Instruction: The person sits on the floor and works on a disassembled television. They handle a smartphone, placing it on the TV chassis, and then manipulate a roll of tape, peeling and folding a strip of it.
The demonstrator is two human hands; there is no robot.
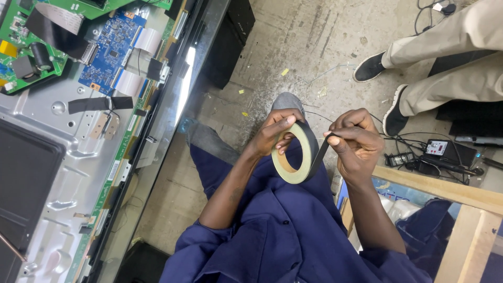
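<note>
Beside us on our left lies the opened back of a flat television [78, 157], its grey metal plate bare, with a blue circuit board [107, 50] and a green circuit board [31, 47] near the top edge; its far side runs out of the picture. Short strips of black tape [99, 104] already sit on the metal. On our right a wooden frame [461, 209] crosses the corner, cut off at the edge. Another person's legs [450, 63] in pale trousers and dark shoes stand well apart on the concrete floor [314, 47].

Between our knees we hold a roll of black tape [297, 153], standing on edge with its hole facing us. Our left hand [272, 133] grips it, thumb through the core and fingers over the rim. Our right hand [356, 141] is closed narrowly, pinching the loose end of tape, which runs from the roll's right rim up to the fingertips.

How much tape remains we cannot judge. A meter [437, 148] and cables [414, 157] on the floor are too small to make out.
</note>
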